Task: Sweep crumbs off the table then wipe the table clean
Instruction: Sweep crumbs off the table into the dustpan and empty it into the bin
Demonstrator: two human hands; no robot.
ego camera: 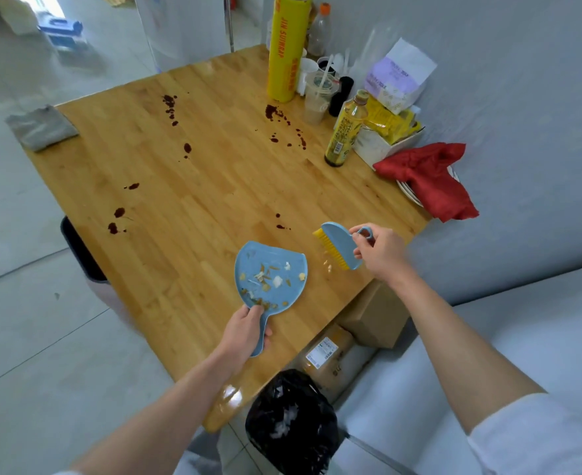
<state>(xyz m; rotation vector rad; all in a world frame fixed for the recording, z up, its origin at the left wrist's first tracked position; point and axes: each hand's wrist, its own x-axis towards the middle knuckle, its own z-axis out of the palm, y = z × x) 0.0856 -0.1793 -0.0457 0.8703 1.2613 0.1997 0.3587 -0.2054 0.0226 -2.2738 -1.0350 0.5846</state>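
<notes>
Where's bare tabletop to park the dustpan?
Free patch: mid-table, bordered by the dark stains left and far right, with the dustpan on the near side. Near-left edge is bare too. Crowded: far-right corner round the yellow wrap roll, bottle, red cloth.

blue dustpan point(271, 269), yellow-bristled brush point(337, 245), red cloth point(430, 176)

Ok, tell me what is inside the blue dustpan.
The blue dustpan holds scattered crumbs: white bits and brownish flakes. The left hand grips its handle, covering part of it.

dustpan point(270, 275): blue, crumb-filled, flat on table point(186, 186) | brush point(339, 246): blue, yellow bristles, tilted
</notes>
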